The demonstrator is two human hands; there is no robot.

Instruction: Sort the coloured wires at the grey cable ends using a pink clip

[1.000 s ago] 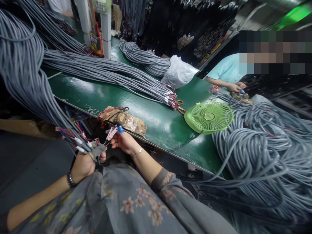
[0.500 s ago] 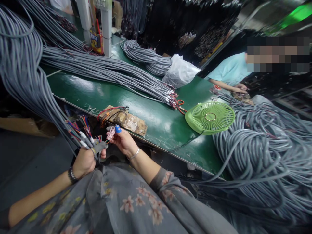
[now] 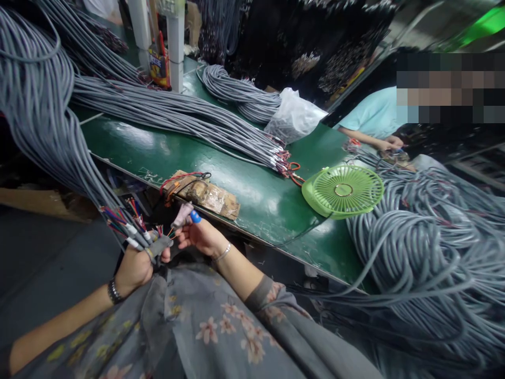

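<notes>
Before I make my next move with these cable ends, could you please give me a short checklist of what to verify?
1. Left hand closed on the grey cable ends: ok.
2. Coloured wires stick out between both hands: ok.
3. Right hand pinching a wire: cannot tell, too small.
4. Blue fingertip cover on: ok.
5. Taped block at the table edge uncovered: ok.
6. Co-worker's hands well apart from yours: ok.
</notes>
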